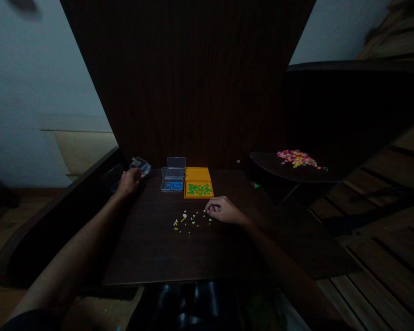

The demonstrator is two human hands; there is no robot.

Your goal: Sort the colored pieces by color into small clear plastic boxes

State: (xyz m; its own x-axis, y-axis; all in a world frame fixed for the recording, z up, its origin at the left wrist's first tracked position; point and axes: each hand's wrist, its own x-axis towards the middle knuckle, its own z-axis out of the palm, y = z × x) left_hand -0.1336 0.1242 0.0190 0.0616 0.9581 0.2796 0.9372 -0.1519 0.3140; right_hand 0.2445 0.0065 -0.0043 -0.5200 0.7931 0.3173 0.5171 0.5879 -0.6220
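Observation:
At the far left of the dark table, my left hand (128, 182) has its fingers bent at a clear plastic box (142, 166); whether it grips the box is too dark to make out. My right hand (222, 209) is over the table with its fingers curled together, beside a loose scatter of small white and yellow pieces (185, 216). Anything between those fingertips is too small to name. Beyond the scatter, an open yellow case (198, 196) holds small green pieces (199, 189). Left of it stands an open clear box (163, 185) with blue pieces (174, 185).
A pile of pink, yellow and orange pieces (298, 158) lies on a curved shelf (265, 164) to the right. Under its edge are a few green and red bits (255, 185). A tall dark panel (193, 92) closes off the table's back, and a raised side board (55, 220) borders its left.

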